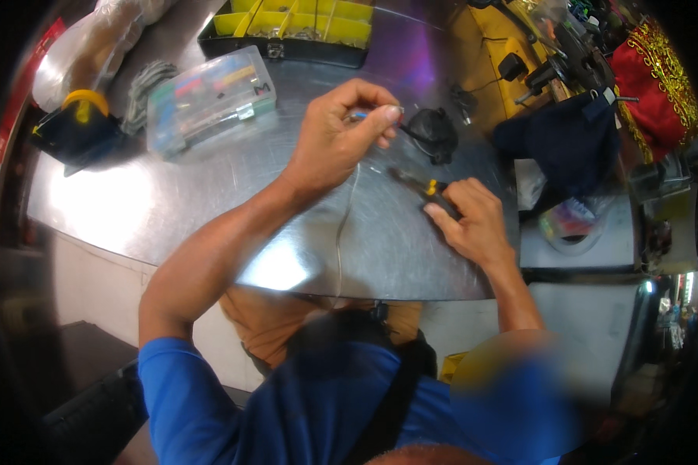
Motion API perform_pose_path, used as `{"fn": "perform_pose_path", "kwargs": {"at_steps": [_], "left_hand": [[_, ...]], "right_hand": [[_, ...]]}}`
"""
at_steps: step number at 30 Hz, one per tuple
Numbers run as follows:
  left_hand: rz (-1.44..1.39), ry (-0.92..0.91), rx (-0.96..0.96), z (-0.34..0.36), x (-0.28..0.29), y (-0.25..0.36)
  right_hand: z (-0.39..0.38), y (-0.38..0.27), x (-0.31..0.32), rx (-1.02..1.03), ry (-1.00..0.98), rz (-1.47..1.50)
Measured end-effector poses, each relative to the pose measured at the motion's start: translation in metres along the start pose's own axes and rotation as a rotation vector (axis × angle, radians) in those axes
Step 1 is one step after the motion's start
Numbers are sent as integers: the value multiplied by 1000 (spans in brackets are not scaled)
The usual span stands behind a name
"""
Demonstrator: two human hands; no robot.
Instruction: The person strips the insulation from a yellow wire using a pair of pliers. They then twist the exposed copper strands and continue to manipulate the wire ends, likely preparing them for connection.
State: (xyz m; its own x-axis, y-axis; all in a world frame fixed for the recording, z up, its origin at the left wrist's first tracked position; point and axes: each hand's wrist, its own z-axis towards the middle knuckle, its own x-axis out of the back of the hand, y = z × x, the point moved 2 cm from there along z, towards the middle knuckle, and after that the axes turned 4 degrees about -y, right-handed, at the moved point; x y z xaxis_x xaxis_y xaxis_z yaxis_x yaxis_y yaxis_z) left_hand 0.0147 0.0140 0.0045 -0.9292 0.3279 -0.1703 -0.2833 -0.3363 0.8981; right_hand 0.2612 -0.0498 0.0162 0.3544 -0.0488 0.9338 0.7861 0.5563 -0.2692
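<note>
Metal tabletop (411, 260), pliers (434, 188) aslant toward upper left

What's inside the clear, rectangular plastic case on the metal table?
Through the lid of the clear plastic case, reddish and yellow pieces show, too blurred to identify. Whatever lies beneath them is covered.

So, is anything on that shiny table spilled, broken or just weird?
Nothing looks clearly spilled or broken. The clear plastic case looks a little askew, though: it lies at a slant, out of line with the yellow-sectioned box behind it.
</note>
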Motion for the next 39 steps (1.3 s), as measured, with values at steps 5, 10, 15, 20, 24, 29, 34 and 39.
{"fn": "perform_pose_path", "kwargs": {"at_steps": [5, 10, 15, 20, 24, 29, 34, 39], "left_hand": [[221, -14, -101, -2, 4, 4], [251, 35, -171, -6, -3, 8], [404, 22, -236, -1, 2, 11], [616, -12, -292, 2, 5, 16], [649, -28, -345, 2, 4, 17], [663, -74, -383, 1, 5, 18], [714, -142, -376, 1, 6, 16], [909, -229, -419, 2, 8, 14]], "right_hand": [[13, -11, 12, 28, 146, 77], [72, -45, 13, 52, 456, 463], [85, -38, -7, -32, 339, 724], [84, -41, -4, 39, 416, 537], [84, -38, -1, 96, 433, 448], [83, -37, -3, 117, 429, 415], [81, -35, -5, 121, 418, 375], [81, -30, -5, 190, 390, 268]]}}
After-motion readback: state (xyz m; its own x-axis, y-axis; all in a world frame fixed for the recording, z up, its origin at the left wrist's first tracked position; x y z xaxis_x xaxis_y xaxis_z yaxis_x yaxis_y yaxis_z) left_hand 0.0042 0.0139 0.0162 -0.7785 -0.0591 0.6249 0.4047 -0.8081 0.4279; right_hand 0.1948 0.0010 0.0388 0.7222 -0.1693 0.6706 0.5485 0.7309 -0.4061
